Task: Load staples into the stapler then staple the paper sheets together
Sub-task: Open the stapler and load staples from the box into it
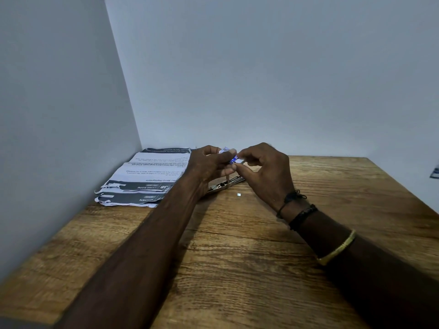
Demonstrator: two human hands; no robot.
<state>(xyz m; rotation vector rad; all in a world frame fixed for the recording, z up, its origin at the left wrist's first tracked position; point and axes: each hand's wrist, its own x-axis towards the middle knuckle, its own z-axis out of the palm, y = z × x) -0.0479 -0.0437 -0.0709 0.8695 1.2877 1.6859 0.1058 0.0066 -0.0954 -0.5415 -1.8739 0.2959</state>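
Above the far middle of the wooden counter, both hands meet around a small blue-and-white box, probably the staple box, though it is too small and too covered to read. The left hand has its fingers curled closed around the box's left end, with a white corner of the box poking out above the knuckles. The right hand pinches the box's right end between thumb and forefinger, its other fingers loosely bent; whether it grips the box itself or a flap or inner tray cannot be told.

Directly beneath the hands, the stapler lies flat on the counter, metal and opened out lengthwise, its left part hidden behind the left wrist. Just right of it and a little nearer the camera, a tiny pale square piece lies alone on the wood, apart from the stapler.

To the left, in the corner where the two grey walls meet, the paper sheets lie in a loose, uneven stack with dark printed bands and ragged near edges. The left forearm crosses over the stack's right corner. The right wrist wears dark cord bracelets and, farther up the arm, a gold bangle.
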